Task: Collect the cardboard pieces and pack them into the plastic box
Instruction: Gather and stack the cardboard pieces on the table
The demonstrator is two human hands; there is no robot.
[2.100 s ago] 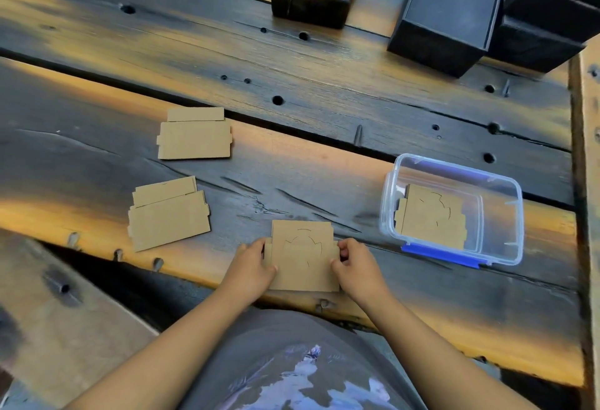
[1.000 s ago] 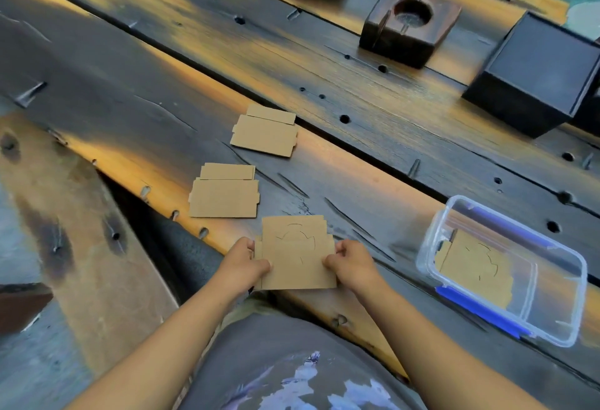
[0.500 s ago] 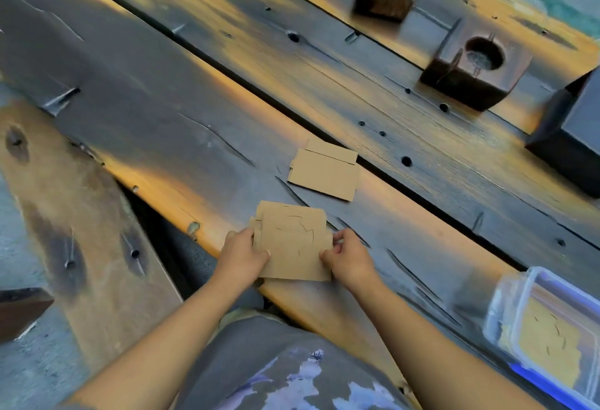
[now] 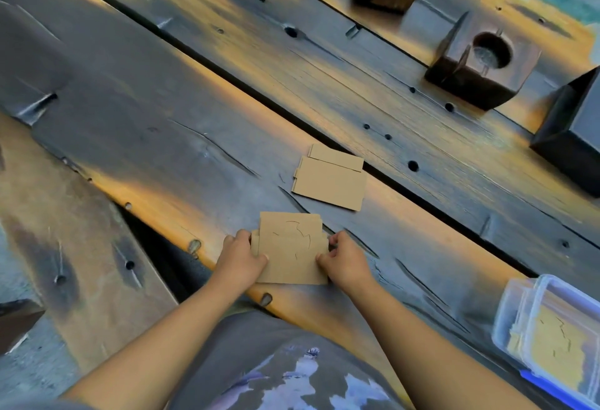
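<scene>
We've got the gathered stack of cardboard pieces [image 4: 290, 249] pinched on both edges, left hand [image 4: 240, 257] and right hand [image 4: 345, 260] clamped on it at the counter [image 4: 162, 137] edge. One loose pile [image 4: 329, 180] lies just beyond. Next, we reckon: gather it, then across to the plastic box [image 4: 552, 338] at right.

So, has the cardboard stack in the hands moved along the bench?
Yes: the stack went left, away from the plastic box, now by the loose pile.
</scene>
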